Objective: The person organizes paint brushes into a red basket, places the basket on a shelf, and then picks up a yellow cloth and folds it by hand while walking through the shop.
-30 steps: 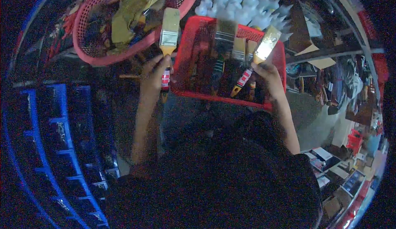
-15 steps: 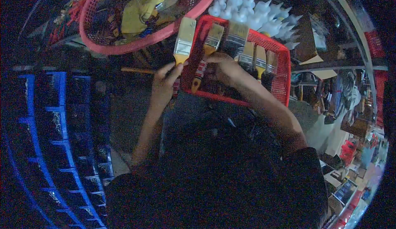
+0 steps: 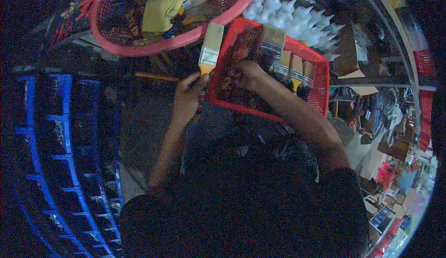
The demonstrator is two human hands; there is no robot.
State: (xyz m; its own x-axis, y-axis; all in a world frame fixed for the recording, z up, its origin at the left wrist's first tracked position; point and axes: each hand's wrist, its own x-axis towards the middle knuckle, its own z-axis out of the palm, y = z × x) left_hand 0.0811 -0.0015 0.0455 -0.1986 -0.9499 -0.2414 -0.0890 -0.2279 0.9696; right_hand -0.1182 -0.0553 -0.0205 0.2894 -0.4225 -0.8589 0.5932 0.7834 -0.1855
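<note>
My left hand (image 3: 186, 97) is closed round the handle of a flat paintbrush (image 3: 212, 46), which stands bristles up at the left side of the red basket. The red basket (image 3: 320, 83) holds several wide brushes (image 3: 273, 42) on its right side, bristles up. Over the left part of this basket, my right hand (image 3: 250, 76) reaches in low; its fingers are blurred and dark, so what they hold, if anything, cannot be made out.
A pink basket (image 3: 158, 50) with a yellow cloth (image 3: 162, 9) lies at the upper left. White pointed bottles (image 3: 297, 21) stand behind the red basket. Blue shelf racks (image 3: 67, 132) line the left. Various goods fill the right side.
My right hand moved left across the red basket, then down into its left part. The brush it held is no longer discernible. My left hand keeps its brush; the view has shifted slightly.
</note>
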